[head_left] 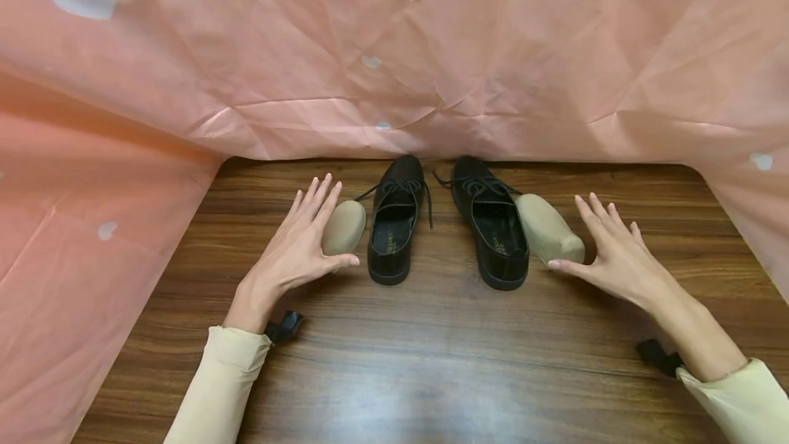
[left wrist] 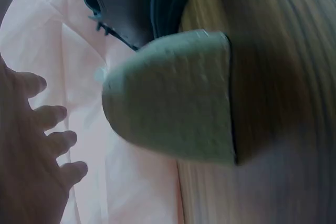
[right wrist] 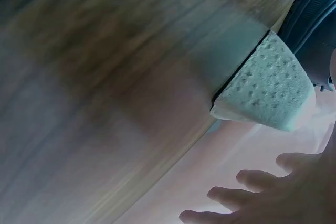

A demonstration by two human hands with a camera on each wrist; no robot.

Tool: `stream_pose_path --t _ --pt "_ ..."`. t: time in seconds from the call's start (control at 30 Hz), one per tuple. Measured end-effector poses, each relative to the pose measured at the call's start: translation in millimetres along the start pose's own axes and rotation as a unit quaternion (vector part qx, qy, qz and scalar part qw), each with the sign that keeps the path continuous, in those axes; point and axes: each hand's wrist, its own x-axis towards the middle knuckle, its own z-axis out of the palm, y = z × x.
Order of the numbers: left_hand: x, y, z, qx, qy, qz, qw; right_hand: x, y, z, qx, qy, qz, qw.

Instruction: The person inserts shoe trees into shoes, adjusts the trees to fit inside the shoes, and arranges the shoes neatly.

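Note:
Two black lace-up shoes, the left shoe [head_left: 390,225] and the right shoe [head_left: 492,225], stand on the wooden table with toes pointing away and laces loose. Outside each shoe lies a beige, rounded shoe form: the left form [head_left: 345,225] and the right form [head_left: 545,228]. In the right wrist view, the form [right wrist: 273,87] shows a dimpled surface and a flat, dark-edged underside. My left hand [head_left: 298,242] spreads its fingers beside the left form, partly covering it. My right hand [head_left: 619,255] is spread likewise, its thumb tip at the near end of the right form.
A pink cloth [head_left: 431,53] with pale hearts hangs behind the table [head_left: 431,362] and along its sides. The shoe toes reach the table's far edge, close to the cloth. Dark straps [head_left: 285,327] sit at both wrists below cream sleeves.

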Motion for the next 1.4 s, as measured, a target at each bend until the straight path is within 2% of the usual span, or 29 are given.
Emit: stream_pose_path --t 0.17,0.33,0.53,0.67,0.87,1.13,1.4 --pt "9.8 9.4 3.0 -0.041 0.006 0.029 0.9987 5 -4 2 0.016 -0.005 -0.016 1.000" --pt "18.4 16.6 7.1 -0.055 0.016 0.053 0.9969 9 -4 1 0.039 -0.013 -0.011 0.999" --pt "28.0 26.2 9.7 -0.078 0.003 0.068 0.9946 8 -4 -3 0.053 0.005 -0.005 0.999" --pt "33.3 33.4 13.3 -0.092 -0.005 0.087 0.9920 9 -3 -1 0.056 -0.003 0.008 0.998" --pt "38.2 40.7 20.4 -0.087 -0.007 0.103 0.9908 9 -3 2 0.043 -0.008 0.004 0.999" --pt "41.8 46.0 23.3 -0.111 -0.006 0.126 0.9858 9 -5 6 0.032 0.001 -0.003 0.999" --pt "51.4 54.6 30.0 -0.110 -0.002 0.142 0.9838 11 -4 4 0.007 -0.030 0.027 0.999"
